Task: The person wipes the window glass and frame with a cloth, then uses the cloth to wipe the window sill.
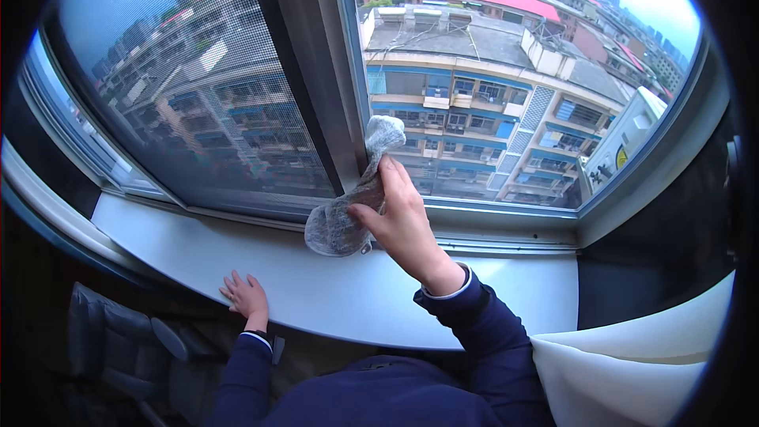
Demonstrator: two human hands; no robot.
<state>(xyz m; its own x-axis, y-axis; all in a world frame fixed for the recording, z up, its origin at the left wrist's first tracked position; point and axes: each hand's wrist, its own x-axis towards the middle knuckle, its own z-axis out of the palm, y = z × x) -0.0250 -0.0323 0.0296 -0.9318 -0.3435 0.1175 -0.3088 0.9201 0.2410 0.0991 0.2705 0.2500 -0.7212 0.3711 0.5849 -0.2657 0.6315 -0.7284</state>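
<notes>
My right hand (406,219) grips a grey cleaning cloth (341,222) at its narrow middle. One end of the cloth bunches up above my fingers, and the wider end hangs over the bottom rail near the sill. The cloth lies against the lower part of the window's upright metal frame (332,71). My left hand (248,298) rests with spread fingers on the front edge of the white windowsill (356,296) and holds nothing.
Left of the upright frame stands a mesh insect screen (201,89). Apartment buildings (462,89) and an air-conditioner unit (625,136) show through the window on the right. A black leather chair (127,332) is at lower left, and white fabric (628,362) hangs at lower right.
</notes>
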